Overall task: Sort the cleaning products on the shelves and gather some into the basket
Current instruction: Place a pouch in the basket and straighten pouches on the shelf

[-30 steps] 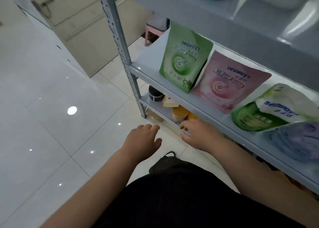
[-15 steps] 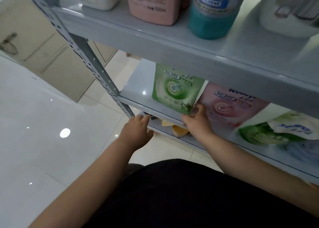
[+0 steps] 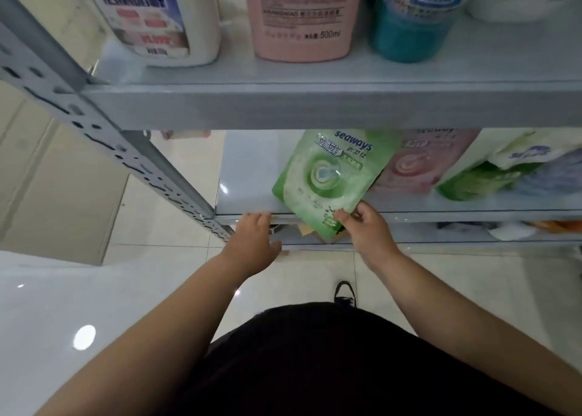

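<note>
A green Seaways refill pouch (image 3: 327, 179) leans out over the front edge of the middle shelf (image 3: 248, 179). My right hand (image 3: 367, 230) pinches its lower right corner. My left hand (image 3: 252, 242) is just left of the pouch at the shelf's front lip, fingers relaxed, holding nothing. Behind the green pouch stand a pink pouch (image 3: 415, 167) and, further right, a green-and-white pouch (image 3: 485, 176) lying tilted. No basket is in view.
The upper shelf (image 3: 315, 107) holds a white jug (image 3: 154, 22), a pink 500 ml bottle (image 3: 302, 15) and a teal bottle (image 3: 412, 22). A slotted grey upright (image 3: 104, 132) runs down the left. A lower shelf (image 3: 472, 236) holds small items. Glossy tiled floor (image 3: 78, 305) lies left.
The view rose from the lower shelf to the upper one. My right hand went up from the lower shelf, took the green pouch's corner and pulled it forward. My left hand rose to the shelf lip.
</note>
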Action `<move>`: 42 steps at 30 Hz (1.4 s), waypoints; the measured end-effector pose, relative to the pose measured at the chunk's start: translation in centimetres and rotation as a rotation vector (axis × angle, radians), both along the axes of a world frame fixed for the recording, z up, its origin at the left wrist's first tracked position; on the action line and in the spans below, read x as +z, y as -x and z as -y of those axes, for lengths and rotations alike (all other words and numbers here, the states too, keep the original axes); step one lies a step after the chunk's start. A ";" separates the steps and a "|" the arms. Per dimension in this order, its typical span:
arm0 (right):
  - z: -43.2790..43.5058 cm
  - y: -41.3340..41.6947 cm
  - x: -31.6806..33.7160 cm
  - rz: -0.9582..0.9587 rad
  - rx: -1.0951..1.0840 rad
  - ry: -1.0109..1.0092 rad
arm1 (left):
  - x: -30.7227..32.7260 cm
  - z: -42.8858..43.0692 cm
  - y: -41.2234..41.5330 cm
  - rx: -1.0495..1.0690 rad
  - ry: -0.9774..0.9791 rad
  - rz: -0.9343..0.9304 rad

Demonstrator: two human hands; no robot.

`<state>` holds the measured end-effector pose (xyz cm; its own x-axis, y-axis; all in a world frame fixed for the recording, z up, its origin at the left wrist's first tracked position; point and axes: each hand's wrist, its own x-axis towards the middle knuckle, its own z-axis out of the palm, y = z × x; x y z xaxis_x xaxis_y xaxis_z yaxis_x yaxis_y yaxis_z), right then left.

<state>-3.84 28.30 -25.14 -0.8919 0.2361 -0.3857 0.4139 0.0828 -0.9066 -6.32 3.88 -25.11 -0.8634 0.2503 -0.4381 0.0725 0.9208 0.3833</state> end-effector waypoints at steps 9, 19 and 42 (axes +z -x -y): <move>1.4 -10.1 3.2 0.043 -0.123 0.403 | 3.0 -1.2 -2.2 0.455 -0.762 0.392; -1.3 -11.6 5.2 0.103 0.044 0.606 | 5.0 -7.5 -7.4 0.603 -1.070 1.110; -15.1 -16.9 4.0 -0.062 0.352 0.232 | 5.0 -14.9 -19.9 0.633 -0.955 0.230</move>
